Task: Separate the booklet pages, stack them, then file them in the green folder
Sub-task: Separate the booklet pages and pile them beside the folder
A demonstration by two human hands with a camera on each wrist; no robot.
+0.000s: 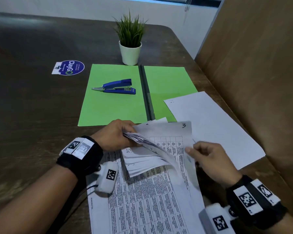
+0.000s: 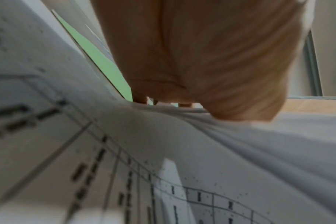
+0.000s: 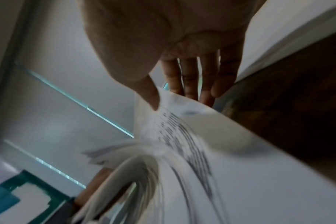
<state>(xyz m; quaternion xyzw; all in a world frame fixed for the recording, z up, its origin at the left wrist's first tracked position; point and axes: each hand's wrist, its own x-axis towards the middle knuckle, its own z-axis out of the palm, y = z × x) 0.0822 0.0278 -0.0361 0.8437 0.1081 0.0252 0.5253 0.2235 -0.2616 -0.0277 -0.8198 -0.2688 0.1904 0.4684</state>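
Hands: 2 | left hand (image 1: 114,135) grips curled booklet pages (image 1: 142,154) on desk (image 1: 32,107) | right hand (image 1: 210,159) pinches page marked 3 (image 1: 179,132) | 1 green folder (image 1: 115,102) open behind, 1 stapler (image 1: 116,86) on it | 1 loose sheet (image 1: 213,125) right | 1 potted plant (image 1: 130,41)

Head view looking down and forward across the worktop (image 1: 32,107) from above both wrists; wrist views set very close under each palm, facing along the fingers, all three sharing the printed booklet pages (image 1: 159,166) (image 2: 125,151) (image 3: 192,144).
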